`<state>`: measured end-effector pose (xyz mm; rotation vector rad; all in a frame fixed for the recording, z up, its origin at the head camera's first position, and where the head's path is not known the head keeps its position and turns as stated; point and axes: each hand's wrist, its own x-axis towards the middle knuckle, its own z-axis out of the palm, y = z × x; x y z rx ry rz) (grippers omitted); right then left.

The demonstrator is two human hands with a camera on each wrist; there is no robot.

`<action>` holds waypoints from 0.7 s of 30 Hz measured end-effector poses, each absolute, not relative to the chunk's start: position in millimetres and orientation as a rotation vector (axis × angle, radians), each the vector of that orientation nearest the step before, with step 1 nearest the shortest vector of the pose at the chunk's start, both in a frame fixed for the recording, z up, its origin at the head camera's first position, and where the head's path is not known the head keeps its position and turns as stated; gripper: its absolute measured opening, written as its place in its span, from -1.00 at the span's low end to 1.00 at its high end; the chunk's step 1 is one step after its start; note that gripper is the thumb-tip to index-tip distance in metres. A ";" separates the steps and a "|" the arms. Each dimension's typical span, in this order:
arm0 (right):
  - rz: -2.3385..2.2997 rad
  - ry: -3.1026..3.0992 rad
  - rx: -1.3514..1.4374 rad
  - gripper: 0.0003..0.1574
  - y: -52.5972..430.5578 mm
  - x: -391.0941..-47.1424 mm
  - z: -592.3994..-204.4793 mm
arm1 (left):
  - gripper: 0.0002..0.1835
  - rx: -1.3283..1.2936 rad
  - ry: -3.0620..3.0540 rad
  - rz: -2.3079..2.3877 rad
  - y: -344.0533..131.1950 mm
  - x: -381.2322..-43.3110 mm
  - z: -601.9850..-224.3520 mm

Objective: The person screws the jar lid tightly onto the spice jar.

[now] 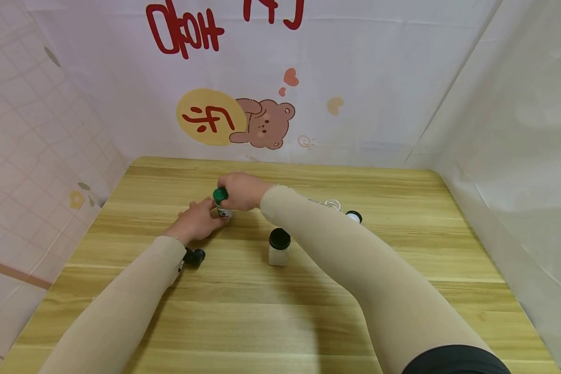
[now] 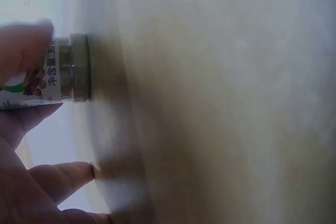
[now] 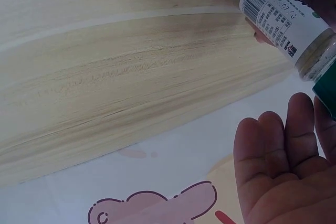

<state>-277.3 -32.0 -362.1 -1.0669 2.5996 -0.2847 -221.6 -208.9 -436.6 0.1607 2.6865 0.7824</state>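
A small spice jar (image 1: 224,212) with a printed label and a green cap (image 1: 220,195) stands toward the back left of the table. My left hand (image 1: 198,221) pinches its body between thumb and finger; the left wrist view shows the jar label (image 2: 51,69) and the other fingers spread beside it. From the right, my right hand (image 1: 245,191) reaches across and holds the green cap with thumb and forefinger. In the right wrist view, the cap (image 3: 328,87) sits at the jar's end, and the other fingers (image 3: 252,145) extend away from it.
A clear jar with a black lid (image 1: 279,246) stands mid-table, below my right forearm. Behind that forearm are another black-rimmed white container (image 1: 354,216) and some white rings (image 1: 332,204). A small black object (image 1: 195,257) lies by my left wrist. Printed cloth walls border the table (image 1: 243,322).
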 end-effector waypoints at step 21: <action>-0.184 2.641 -1.111 -0.35 -33.7 -275.9 -358.3 | -0.22 0.130 2.691 0.787 -206.1 -220.2 -437.8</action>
